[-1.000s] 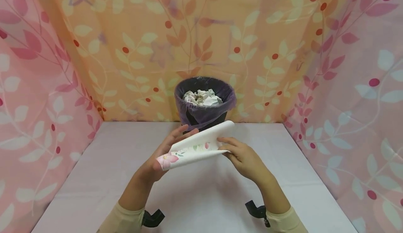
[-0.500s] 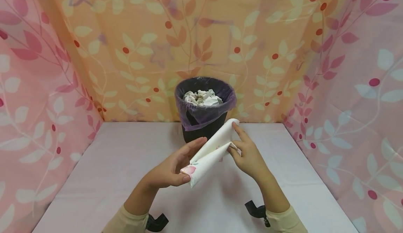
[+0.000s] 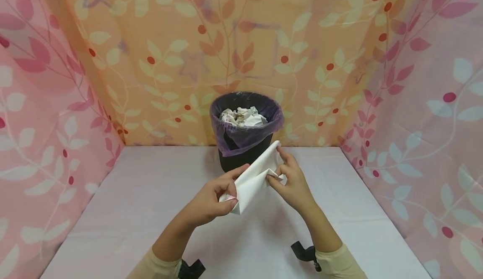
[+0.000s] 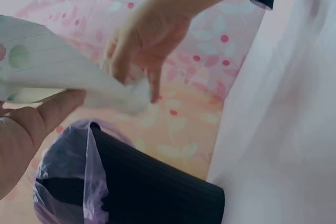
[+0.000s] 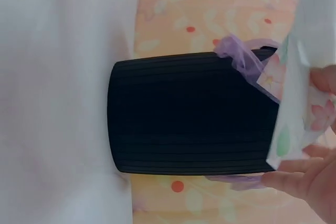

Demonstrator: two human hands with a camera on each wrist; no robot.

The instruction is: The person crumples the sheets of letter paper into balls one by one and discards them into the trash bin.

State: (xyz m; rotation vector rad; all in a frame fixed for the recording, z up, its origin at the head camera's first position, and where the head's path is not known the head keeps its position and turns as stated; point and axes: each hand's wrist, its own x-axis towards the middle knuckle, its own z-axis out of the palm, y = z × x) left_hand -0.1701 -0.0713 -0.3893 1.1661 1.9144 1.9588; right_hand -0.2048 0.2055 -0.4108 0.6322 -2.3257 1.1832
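Note:
A folded white sheet of paper [image 3: 254,182] with a pink and green flower print is held in the air between both hands, slanting up to the right in the head view. My left hand [image 3: 211,197] pinches its lower left end between thumb and curled fingers. At the upper right end, my right hand [image 3: 292,182] grips the edge, thumb below and one finger up along the far corner. The print shows on the paper [image 5: 299,93] in the right wrist view. Just behind the paper stands a black bin [image 3: 239,160] with crumpled paper [image 3: 245,117] inside.
A purple plastic liner [image 3: 241,138] hangs over the bin's rim. The white tabletop [image 3: 151,178] ends against an orange patterned curtain [image 3: 170,73], with pink patterned curtains on both sides. A black wrist mount [image 3: 303,251] sits on the right forearm.
The paper has turned from nearly level to steeply slanted and folded further over, hiding most of its print. My left hand has moved right and closed its fingers on the lower end.

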